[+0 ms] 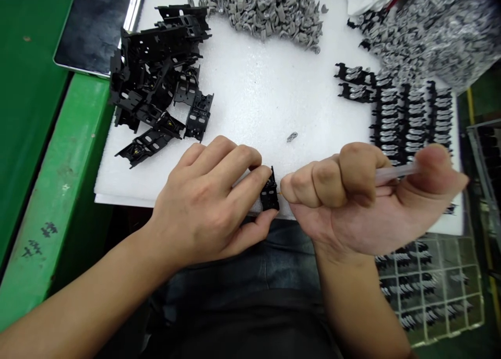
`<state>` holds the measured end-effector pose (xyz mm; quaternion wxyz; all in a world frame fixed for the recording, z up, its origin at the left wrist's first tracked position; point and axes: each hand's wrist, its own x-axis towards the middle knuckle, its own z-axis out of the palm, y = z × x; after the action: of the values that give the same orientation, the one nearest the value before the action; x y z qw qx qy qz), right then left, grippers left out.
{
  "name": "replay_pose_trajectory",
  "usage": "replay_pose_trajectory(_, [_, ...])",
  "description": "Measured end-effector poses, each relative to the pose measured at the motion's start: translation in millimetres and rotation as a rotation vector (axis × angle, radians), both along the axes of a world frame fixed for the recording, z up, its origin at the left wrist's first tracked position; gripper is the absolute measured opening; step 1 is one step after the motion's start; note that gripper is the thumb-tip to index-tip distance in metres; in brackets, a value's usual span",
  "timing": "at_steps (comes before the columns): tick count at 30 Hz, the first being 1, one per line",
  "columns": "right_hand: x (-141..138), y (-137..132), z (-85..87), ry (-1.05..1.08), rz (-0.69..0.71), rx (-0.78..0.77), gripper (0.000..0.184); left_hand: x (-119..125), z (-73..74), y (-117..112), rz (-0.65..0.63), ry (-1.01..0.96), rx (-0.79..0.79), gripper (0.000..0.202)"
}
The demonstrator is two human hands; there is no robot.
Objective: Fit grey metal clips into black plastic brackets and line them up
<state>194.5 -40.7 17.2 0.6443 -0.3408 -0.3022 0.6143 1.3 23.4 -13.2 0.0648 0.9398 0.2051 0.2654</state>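
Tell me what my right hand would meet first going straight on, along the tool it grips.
Most likely the small black part held in the left hand; the tip of the tool looks close, though whether it touches is unclear.

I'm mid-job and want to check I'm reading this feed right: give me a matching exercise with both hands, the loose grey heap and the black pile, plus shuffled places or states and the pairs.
1. Left hand
2. Right hand
3. Grey heap
4. Black pile

A. Far middle of the white board
B. Closed around a pale handle
C. Left side of the board
D. Pinching a small black part

Pairs: 1-D, 2-B, 3-A, 4-C
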Motion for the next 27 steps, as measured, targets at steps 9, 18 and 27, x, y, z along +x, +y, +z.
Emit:
replay_pose_trajectory(9, [0.7, -3.9, -2.0, -0.006, -0.008, 0.032, 0.063, -0.3, -1.0, -0.9, -0.004, 0.007, -0.005, 0.04])
replay_pose_trajectory(18, [0.3, -5.0, -2.1, -0.01, -0.01, 0.034, 0.064, -0.7, -0.3, -0.8, 0.001, 0.019, -0.003, 0.04])
replay_pose_trajectory(27, [-0.3, -7.4, -2.4, -0.019, -0.031, 0.013, 0.064, 0.2, -0.4, -1.2, -0.007, 0.003, -0.008, 0.041])
